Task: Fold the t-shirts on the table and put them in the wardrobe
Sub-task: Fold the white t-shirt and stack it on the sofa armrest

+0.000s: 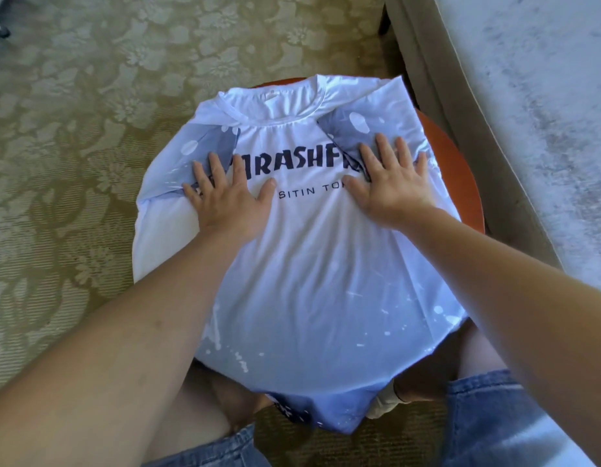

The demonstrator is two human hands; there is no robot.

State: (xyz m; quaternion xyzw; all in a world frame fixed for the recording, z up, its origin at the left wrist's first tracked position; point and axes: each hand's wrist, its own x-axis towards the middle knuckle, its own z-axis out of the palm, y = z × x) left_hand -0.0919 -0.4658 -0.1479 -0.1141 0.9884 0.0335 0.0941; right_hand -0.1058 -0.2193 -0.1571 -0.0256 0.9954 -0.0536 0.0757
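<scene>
A room in a home. Olive-gold carpet (90, 96) with a flower pattern covers the floor. A pale upholstered seat (528, 112) stands just beside a small round table (462, 173).

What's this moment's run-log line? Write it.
step: fold | white t-shirt: front up on table, sleeves folded in | left hand: flat on it | right hand: flat on it

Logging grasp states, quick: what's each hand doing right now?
Left hand: open, flat on the t-shirt.
Right hand: open, flat on the t-shirt.
</scene>
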